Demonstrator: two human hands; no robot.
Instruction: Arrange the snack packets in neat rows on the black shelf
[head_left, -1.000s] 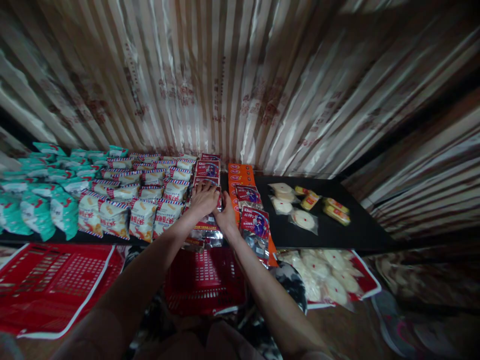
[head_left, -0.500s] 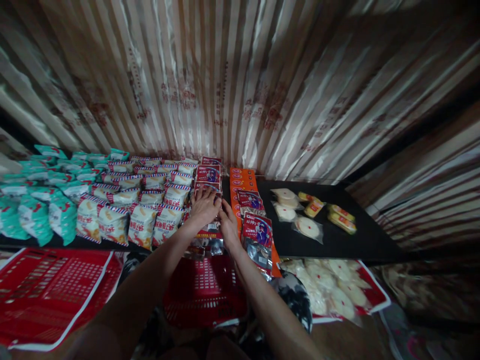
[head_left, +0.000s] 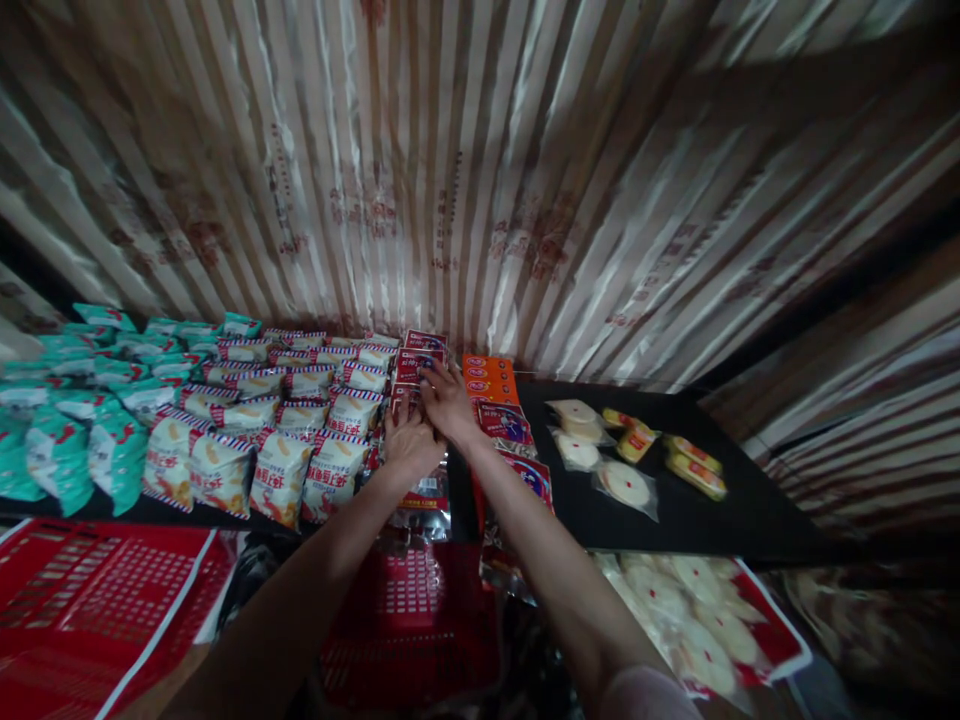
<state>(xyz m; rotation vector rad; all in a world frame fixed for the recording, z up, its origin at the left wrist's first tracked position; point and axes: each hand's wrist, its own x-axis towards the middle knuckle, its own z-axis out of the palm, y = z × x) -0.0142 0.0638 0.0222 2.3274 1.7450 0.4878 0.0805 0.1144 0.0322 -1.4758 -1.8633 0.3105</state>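
Note:
A column of dark red snack packets point(head_left: 421, 363) lies overlapped on the black table. My left hand point(head_left: 410, 443) rests flat on a packet in the middle of that column, its fingers stretched forward and slightly apart. Just beyond it, my right hand point(head_left: 448, 400) lies over the right side of the packets with its fingers spread toward the back. Neither hand is wrapped round anything. Silver packet ends point(head_left: 424, 522) stick out at the table's front edge. To the right, another red packet point(head_left: 506, 424) lies on a strip of orange packs point(head_left: 487, 372), partly behind my right forearm.
White-and-red snack bags point(head_left: 330, 478) and teal bags point(head_left: 118, 450) stand in rows on the left. Flat round packs point(head_left: 624, 484) and yellow packs point(head_left: 697, 468) lie on the black table point(head_left: 739, 515). Red baskets point(head_left: 90, 600) sit below its front edge; a striped curtain point(head_left: 420, 200) hangs behind.
My right hand has moved farther back along the packets and up past the left hand's fingertips. My left hand stays on the column. The view has shifted slightly.

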